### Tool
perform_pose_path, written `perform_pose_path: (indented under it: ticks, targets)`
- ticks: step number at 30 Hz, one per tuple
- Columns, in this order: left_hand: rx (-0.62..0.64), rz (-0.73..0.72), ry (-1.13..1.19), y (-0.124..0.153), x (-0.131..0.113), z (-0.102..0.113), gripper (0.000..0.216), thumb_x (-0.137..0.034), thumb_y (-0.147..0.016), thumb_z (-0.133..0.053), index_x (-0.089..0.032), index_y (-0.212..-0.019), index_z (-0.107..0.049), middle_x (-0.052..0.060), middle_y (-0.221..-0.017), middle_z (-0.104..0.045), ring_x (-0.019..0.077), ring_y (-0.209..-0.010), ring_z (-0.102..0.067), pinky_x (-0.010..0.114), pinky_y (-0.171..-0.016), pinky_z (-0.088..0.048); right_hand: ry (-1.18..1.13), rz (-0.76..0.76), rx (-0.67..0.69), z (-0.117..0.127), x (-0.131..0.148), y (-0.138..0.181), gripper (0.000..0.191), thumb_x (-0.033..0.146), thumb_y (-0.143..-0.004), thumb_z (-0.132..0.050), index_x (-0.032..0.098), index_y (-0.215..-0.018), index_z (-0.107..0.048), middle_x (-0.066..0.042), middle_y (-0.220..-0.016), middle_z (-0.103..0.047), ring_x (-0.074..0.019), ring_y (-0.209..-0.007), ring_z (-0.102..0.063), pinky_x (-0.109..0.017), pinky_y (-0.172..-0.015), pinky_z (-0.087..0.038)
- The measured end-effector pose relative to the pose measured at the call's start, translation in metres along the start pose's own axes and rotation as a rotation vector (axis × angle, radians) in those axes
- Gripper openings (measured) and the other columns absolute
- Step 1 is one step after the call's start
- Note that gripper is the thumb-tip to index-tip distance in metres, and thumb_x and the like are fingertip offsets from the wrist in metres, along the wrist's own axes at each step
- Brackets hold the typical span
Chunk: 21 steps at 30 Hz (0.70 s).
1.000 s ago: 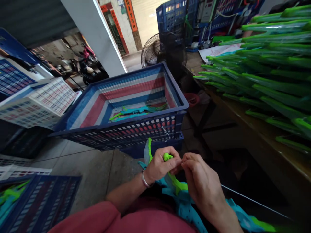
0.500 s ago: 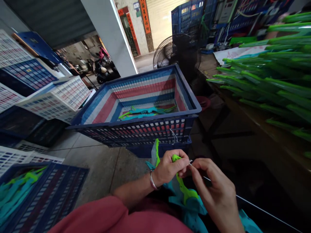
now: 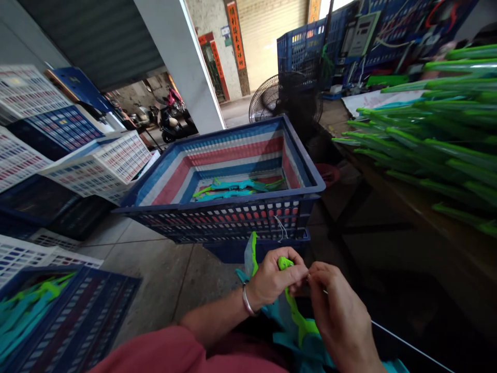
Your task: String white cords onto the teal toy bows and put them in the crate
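Observation:
My left hand (image 3: 274, 280) is closed round the top of a bright green plastic part (image 3: 295, 311) that hangs down over teal pieces (image 3: 306, 349) on my lap. My right hand (image 3: 337, 316) pinches a thin white string (image 3: 411, 346) right beside the green part's tip; the string runs off to the lower right. The fingertips of both hands touch. A clear bag with a green edge (image 3: 251, 254) sticks up behind my left hand.
A blue crate (image 3: 310, 178) lined with striped sheet stands ahead and holds a few teal and green pieces (image 3: 236, 189). Another blue crate (image 3: 97, 311) with similar pieces is at lower left. White and blue crates (image 3: 97, 160) stack at left. Green rods (image 3: 438, 140) cover a bench at right.
The view has tilted up a little. My right hand drew the string out briefly, then came back in against my left hand's fingertips.

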State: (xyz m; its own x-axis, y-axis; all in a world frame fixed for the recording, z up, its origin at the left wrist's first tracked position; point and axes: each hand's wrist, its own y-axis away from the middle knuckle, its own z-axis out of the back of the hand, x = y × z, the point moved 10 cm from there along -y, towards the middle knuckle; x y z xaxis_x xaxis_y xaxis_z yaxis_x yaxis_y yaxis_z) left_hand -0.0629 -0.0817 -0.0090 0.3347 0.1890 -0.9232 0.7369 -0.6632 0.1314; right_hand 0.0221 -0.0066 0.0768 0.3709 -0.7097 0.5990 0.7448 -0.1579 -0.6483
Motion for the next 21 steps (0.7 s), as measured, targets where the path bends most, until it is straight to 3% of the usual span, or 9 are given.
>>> perform_pose_path:
  ticks: [5,9,15,21]
  targets:
    - [0.047,-0.010,-0.106,-0.001,-0.009,-0.004,0.038,-0.047,-0.077,-0.080,-0.014,-0.078,-0.061,-0.002,-0.057,-0.059,0.0075,-0.044,-0.051,0.020,-0.046,-0.043,-0.402,-0.315,0.069,-0.006,-0.028,0.005,0.009,0.024,-0.101,-0.052,0.022,-0.094,-0.058,-0.001,-0.081,-0.062,-0.0115,-0.066,-0.062,-0.019,-0.059,-0.052]
    - [0.068,0.005,-0.206,0.000,-0.016,-0.005,0.029,-0.040,-0.080,-0.077,-0.014,-0.079,-0.064,-0.002,-0.059,-0.062,0.0085,-0.047,-0.055,0.021,-0.048,-0.046,-0.485,-0.439,0.099,-0.009,-0.037,0.011,0.018,0.031,-0.102,-0.051,0.021,-0.088,-0.056,0.001,-0.076,-0.058,-0.0120,-0.065,-0.056,-0.021,-0.059,-0.048]
    - [0.140,-0.028,-0.313,-0.001,-0.018,-0.004,0.025,-0.035,-0.086,-0.073,-0.014,-0.078,-0.064,-0.001,-0.054,-0.061,0.0092,-0.046,-0.055,0.020,-0.049,-0.045,-0.414,-0.428,0.108,-0.007,-0.037,0.010,0.018,0.027,-0.103,-0.050,0.020,-0.088,-0.055,0.000,-0.082,-0.057,-0.0115,-0.070,-0.052,-0.023,-0.064,-0.043]
    - [0.163,0.040,-0.044,-0.003,-0.001,-0.007,0.025,-0.036,-0.088,-0.070,-0.015,-0.079,-0.059,-0.005,-0.052,-0.052,0.0077,-0.045,-0.047,0.019,-0.047,-0.042,-0.451,-0.364,0.019,-0.006,-0.038,0.008,0.013,0.019,-0.099,-0.059,0.020,-0.086,-0.060,0.000,-0.084,-0.061,-0.0102,-0.073,-0.057,-0.022,-0.066,-0.045]
